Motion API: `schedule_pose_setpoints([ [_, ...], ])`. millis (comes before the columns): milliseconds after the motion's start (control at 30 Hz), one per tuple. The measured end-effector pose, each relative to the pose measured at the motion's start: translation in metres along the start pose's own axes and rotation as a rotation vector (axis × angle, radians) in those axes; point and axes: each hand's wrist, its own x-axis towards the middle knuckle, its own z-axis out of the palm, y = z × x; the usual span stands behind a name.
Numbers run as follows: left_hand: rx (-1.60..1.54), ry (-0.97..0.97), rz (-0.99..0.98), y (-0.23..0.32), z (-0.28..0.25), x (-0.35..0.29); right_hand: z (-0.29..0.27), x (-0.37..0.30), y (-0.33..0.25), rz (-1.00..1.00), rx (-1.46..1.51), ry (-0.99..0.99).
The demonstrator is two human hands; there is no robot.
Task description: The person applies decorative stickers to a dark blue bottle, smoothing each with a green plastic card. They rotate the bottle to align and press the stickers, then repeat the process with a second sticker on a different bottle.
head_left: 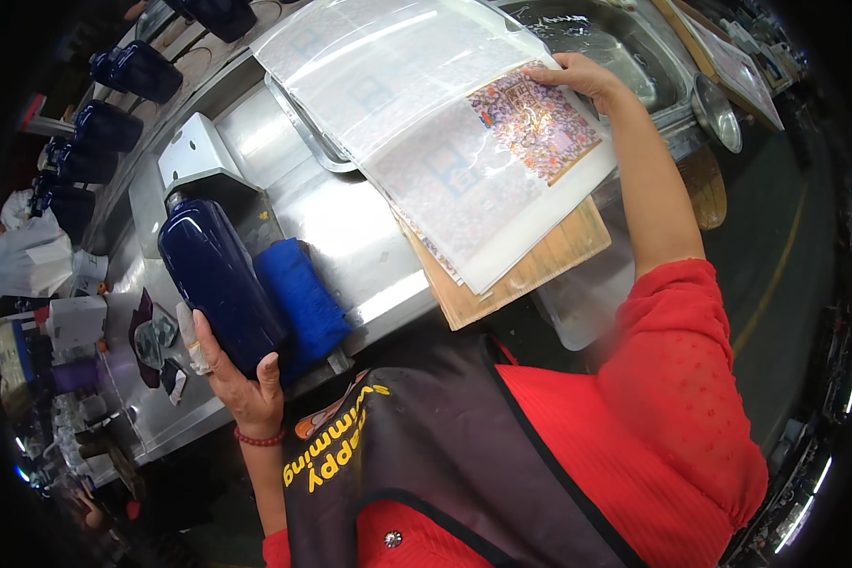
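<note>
My left hand (239,379) grips the base of a glossy dark blue bottle (213,275) that lies tilted with its neck pointing away; one finger has a pale wrap on it. Right beside the bottle is a folded bright blue cloth (301,298). At the upper right, my right hand (582,80) pinches the edge of a printed sheet (535,128) with a colourful floral rectangle. It lies on top of a stack of large white sheets (417,123), partly under clear film. Beneath the stack a wooden board (540,260) sticks out.
A metal tray (327,161) shows partly under the sheets. Behind the bottle stands a white angular holder (194,151). Several dark blue bottles (142,74) line the far left. A steel sink (625,57) is at upper right, with a metal bowl (717,112) at its edge.
</note>
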Motion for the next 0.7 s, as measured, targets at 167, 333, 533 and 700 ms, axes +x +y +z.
schedule_pose_setpoints([
  [167, -0.016, -0.025, -0.017, -0.004, 0.0, -0.002, -0.002, -0.003, -0.001, 0.027, 0.03, -0.01],
  [333, -0.008, -0.023, -0.013, -0.005, 0.001, -0.003, -0.005, -0.006, 0.006, -0.001, 0.053, -0.01],
  [533, -0.04, -0.008, -0.007, -0.006, 0.003, -0.003, -0.01, -0.004, 0.013, -0.024, 0.123, -0.017],
  [700, -0.015, 0.005, 0.004, -0.008, 0.004, -0.003, -0.013, 0.001, 0.025, -0.012, 0.102, 0.019],
])
